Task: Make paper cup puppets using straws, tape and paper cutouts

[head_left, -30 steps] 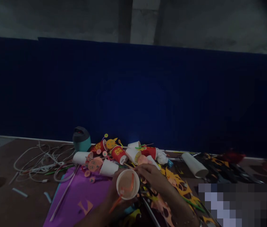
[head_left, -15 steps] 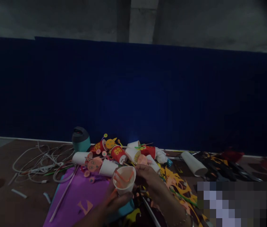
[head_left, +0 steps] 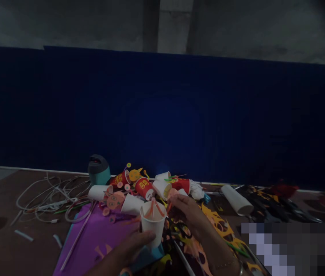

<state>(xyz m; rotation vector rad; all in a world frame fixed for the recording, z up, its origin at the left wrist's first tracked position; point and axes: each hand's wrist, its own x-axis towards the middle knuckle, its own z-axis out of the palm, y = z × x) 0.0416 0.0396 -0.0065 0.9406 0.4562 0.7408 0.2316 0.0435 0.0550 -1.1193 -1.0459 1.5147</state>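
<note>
My left hand (head_left: 135, 243) is wrapped round a white paper cup (head_left: 154, 229), thumb across its front. The cup stands nearly upright over the purple sheet's right side, its mouth tipped a little towards me. Orange pipe cleaner (head_left: 159, 210) shows inside the mouth, bent to a peak, and orange lengths stick out at both sides of the cup. My right hand (head_left: 189, 216) is just right of the rim, fingers pinched on the orange length there; the fingertips partly hide it. Behind the cup lie an orange paper face (head_left: 115, 201) and another white cup (head_left: 132, 204).
Red cups (head_left: 144, 188) and several white cups lie heaped at the back. A teal-and-grey device (head_left: 98, 170) stands beside tangled white cables (head_left: 56, 195). Purple sheets (head_left: 93, 234) lie left, yellow and orange paper scraps (head_left: 220, 222) right. A blue panel (head_left: 162, 115) closes off the back.
The cup has turned from mouth towards me to nearly upright, showing more of its side. My right hand has shifted slightly right, and the orange length by its fingers now shows.
</note>
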